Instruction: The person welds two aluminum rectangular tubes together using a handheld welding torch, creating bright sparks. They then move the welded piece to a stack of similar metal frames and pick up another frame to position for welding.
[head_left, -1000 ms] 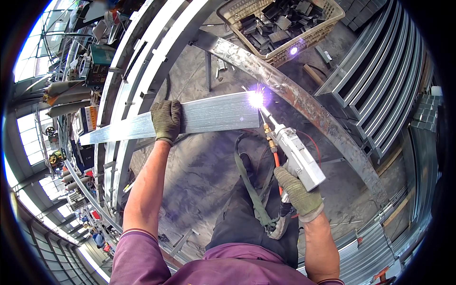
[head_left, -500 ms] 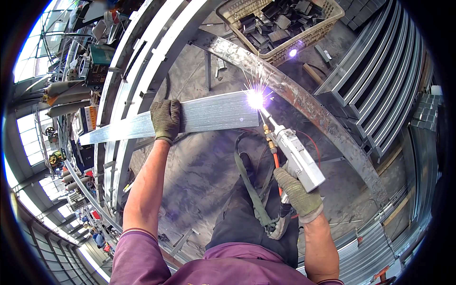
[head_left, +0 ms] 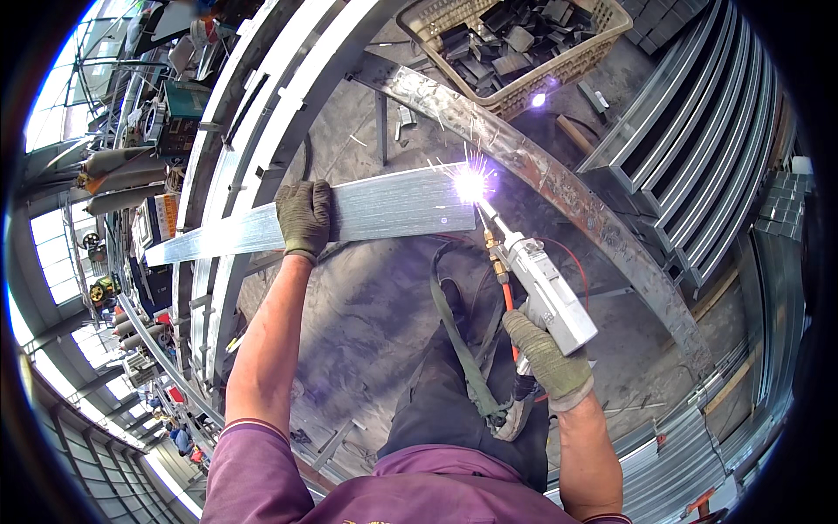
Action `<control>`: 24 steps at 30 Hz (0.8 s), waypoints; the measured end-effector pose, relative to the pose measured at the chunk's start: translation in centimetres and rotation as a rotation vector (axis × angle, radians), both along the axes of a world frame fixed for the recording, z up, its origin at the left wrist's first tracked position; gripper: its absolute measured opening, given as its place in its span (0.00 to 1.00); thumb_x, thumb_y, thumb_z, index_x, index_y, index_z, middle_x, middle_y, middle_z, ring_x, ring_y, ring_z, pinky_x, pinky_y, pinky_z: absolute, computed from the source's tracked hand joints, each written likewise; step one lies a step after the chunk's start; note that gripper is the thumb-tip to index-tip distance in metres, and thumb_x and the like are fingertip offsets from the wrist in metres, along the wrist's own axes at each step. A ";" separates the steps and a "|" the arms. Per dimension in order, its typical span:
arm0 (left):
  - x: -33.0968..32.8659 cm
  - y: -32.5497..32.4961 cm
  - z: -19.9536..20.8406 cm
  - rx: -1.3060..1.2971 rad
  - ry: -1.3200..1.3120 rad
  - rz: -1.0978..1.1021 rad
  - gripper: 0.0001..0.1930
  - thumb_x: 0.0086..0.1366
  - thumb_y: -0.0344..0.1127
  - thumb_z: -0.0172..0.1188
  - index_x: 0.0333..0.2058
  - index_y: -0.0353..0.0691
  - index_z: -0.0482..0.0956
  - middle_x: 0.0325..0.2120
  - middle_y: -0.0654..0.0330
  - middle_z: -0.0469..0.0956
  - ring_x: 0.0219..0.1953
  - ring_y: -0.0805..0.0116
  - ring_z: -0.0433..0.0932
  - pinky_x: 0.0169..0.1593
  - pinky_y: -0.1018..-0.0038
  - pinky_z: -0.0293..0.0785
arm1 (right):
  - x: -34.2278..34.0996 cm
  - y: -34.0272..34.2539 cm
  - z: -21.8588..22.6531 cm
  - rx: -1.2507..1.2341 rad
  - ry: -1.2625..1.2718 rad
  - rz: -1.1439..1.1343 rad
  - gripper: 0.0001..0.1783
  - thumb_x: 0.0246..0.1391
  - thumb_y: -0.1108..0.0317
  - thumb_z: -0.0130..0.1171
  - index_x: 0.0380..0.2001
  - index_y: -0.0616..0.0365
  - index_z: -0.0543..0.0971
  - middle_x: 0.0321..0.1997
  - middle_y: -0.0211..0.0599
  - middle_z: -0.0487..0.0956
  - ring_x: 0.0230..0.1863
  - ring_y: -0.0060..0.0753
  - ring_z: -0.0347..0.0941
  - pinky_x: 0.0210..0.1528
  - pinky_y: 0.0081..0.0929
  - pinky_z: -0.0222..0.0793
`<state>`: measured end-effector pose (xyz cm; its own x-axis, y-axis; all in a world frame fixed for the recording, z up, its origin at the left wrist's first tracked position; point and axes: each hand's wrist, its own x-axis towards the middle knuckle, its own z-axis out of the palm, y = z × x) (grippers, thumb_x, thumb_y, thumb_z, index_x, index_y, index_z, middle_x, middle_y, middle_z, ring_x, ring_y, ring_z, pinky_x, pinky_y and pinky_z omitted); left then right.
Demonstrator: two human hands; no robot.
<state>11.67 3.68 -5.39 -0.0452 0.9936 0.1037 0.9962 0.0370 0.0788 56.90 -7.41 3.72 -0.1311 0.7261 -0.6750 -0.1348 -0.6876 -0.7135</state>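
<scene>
My left hand (head_left: pixel 304 218), in a grey-green knit glove, is closed over a long silvery metal tube (head_left: pixel 393 207) that reaches from the left toward the middle. In my right hand (head_left: pixel 550 356), gloved too, is a white handheld welding torch (head_left: pixel 548 288) with a brass fitting and an orange hose (head_left: pixel 509 295) along its side. The torch's nozzle points up and left at the tube's right end. A glaring violet-white weld spot (head_left: pixel 471 183) with sparks burns there and hides the exact contact.
Curved steel beams (head_left: pixel 292 105) pass under the tube's left part. A rusty curved bar (head_left: pixel 559 166) runs beyond the weld. At the top stands a cream plastic basket (head_left: pixel 524 92) of dark metal offcuts. Stacked silvery profiles (head_left: pixel 690 157) lie right. A green strap (head_left: pixel 467 349) hangs near my legs.
The weld glare has shifted very slightly toward me along the tube's end, and the spray of sparks has changed shape. Both hands keep their hold.
</scene>
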 end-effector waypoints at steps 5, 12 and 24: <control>0.2 0.0 0.1 0.014 0.011 -0.011 0.19 0.80 0.48 0.52 0.39 0.39 0.84 0.39 0.46 0.82 0.48 0.39 0.77 0.60 0.48 0.67 | 0.0 0.0 0.2 -0.003 0.012 -0.006 0.05 0.64 0.75 0.71 0.40 0.57 0.83 0.28 0.20 0.76 0.25 0.14 0.70 0.26 0.20 0.66; 0.4 0.2 0.3 0.038 0.008 -0.026 0.19 0.80 0.45 0.53 0.37 0.36 0.82 0.37 0.43 0.81 0.47 0.35 0.77 0.55 0.47 0.69 | 0.4 -0.7 -0.6 -0.003 0.026 0.010 0.12 0.64 0.74 0.74 0.49 0.58 0.85 0.32 0.18 0.78 0.27 0.10 0.70 0.28 0.17 0.66; 0.4 0.1 0.2 0.063 0.005 -0.050 0.18 0.80 0.45 0.52 0.36 0.36 0.81 0.37 0.43 0.80 0.46 0.36 0.76 0.53 0.46 0.68 | 0.6 -1.1 -0.5 -0.019 -0.003 0.048 0.15 0.64 0.75 0.73 0.52 0.61 0.83 0.37 0.22 0.80 0.34 0.13 0.74 0.34 0.20 0.72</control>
